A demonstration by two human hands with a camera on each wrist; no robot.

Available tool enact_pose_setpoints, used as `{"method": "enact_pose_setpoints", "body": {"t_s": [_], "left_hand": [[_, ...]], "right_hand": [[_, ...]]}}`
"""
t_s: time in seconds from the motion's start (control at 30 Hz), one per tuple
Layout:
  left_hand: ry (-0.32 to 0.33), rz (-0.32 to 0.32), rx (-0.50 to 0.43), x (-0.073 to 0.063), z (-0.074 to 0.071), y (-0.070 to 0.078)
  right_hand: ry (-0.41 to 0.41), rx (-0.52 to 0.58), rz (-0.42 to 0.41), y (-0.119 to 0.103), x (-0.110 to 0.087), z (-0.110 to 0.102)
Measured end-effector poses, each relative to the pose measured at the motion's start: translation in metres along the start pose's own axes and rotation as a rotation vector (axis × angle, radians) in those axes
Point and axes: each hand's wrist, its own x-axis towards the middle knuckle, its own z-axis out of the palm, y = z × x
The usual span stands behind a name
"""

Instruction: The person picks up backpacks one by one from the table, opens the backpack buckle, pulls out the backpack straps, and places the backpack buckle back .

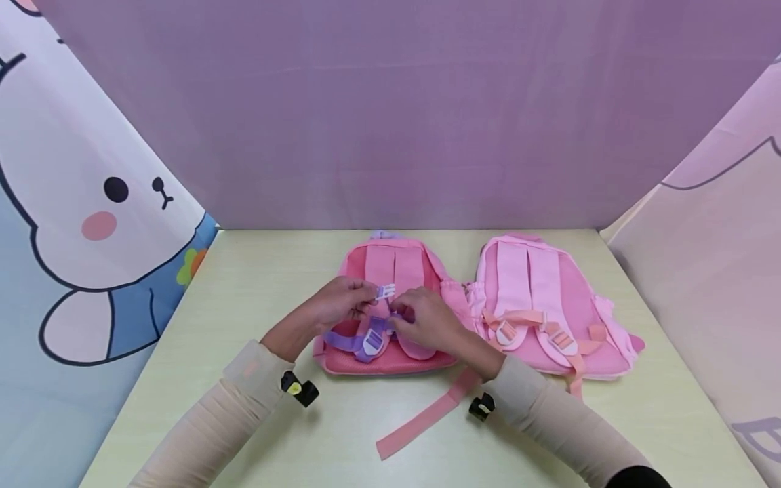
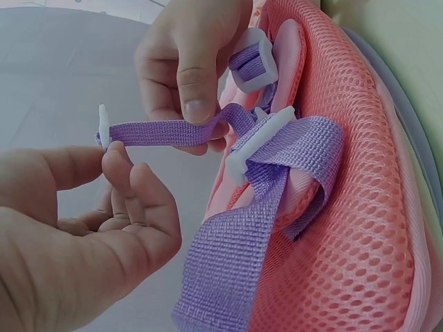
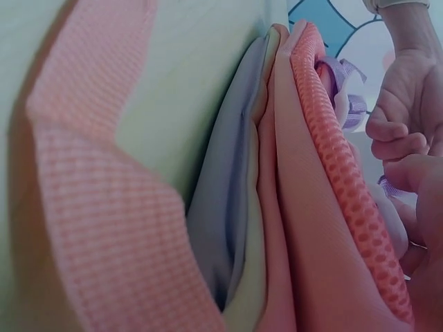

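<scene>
A coral-pink backpack lies on the table with its shoulder-strap side up. My left hand pinches a white plastic buckle at the end of a purple webbing strap, raised over the bag. My right hand is just to its right, thumb and fingers pinching the same webbing a short way along, as the left wrist view shows. Beside the hands, a white slider carries a wider purple strap on the shoulder pad. Much of the right hand's grip is out of sight in the right wrist view.
To the right lies a second, lighter pink backpack with orange straps. A loose pink strap stretches across the table toward the front. Behind stands a purple panel, with printed panels on both sides.
</scene>
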Motion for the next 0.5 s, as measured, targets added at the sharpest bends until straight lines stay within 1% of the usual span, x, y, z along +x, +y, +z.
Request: {"method": "enact_pose_setpoints", "body": {"t_s": [0.13, 0.2, 0.27, 0.37, 0.5], "left_hand": [[0.002, -0.001, 0.015, 0.0011, 0.0000, -0.0008], [-0.015, -0.001, 0.035, 0.0010, 0.0006, -0.0015], [-0.048, 0.007, 0.071, 0.0003, 0.0014, -0.0025], [-0.109, 0.030, 0.162, -0.0021, 0.0029, -0.0033], [-0.179, 0.078, 0.301, -0.0062, 0.0051, -0.0038]], "right_hand": [[-0.002, 0.018, 0.027, 0.0011, -0.0006, -0.0017], [-0.007, 0.028, 0.034, 0.0013, -0.0012, -0.0024], [-0.014, 0.029, 0.029, 0.0017, -0.0018, -0.0030], [-0.030, 0.011, 0.014, 0.0028, -0.0028, -0.0032], [-0.070, -0.005, -0.011, 0.0049, -0.0042, -0.0033]]}}
